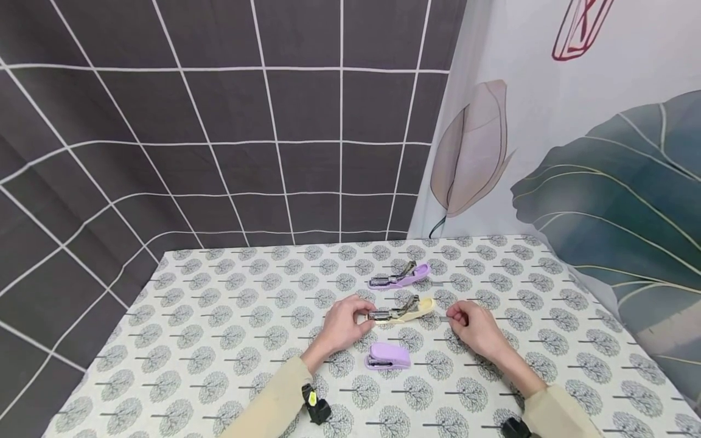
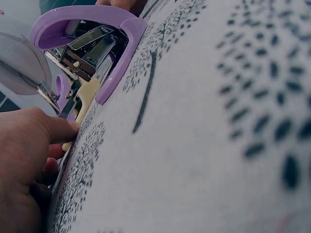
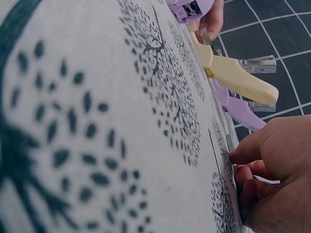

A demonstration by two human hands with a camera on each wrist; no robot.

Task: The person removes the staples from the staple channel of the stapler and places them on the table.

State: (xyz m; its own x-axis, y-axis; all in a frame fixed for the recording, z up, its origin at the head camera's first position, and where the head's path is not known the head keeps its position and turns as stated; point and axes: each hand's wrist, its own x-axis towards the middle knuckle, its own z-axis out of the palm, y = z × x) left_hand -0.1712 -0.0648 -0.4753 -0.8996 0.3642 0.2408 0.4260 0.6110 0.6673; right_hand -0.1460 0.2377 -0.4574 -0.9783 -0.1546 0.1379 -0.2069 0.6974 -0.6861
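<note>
A yellow stapler (image 1: 418,309) lies opened out on the table, its metal parts raised. My left hand (image 1: 342,323) pinches the stapler's end between thumb and fingers. To the right of it, my right hand (image 1: 477,330) pinches a small silver strip of staples (image 3: 229,142) at the tabletop, most of it hidden by the fingers. Nearer to me sits a closed purple stapler (image 1: 390,354). A second purple stapler (image 1: 402,280), opened like the yellow one, lies behind.
Another small grey strip (image 1: 437,283) lies right of the far purple stapler. The tree-print tablecloth (image 1: 230,340) covers the table. A dark gridded curtain (image 1: 301,170) and a leaf-print curtain (image 1: 591,213) hang behind the table's far edge.
</note>
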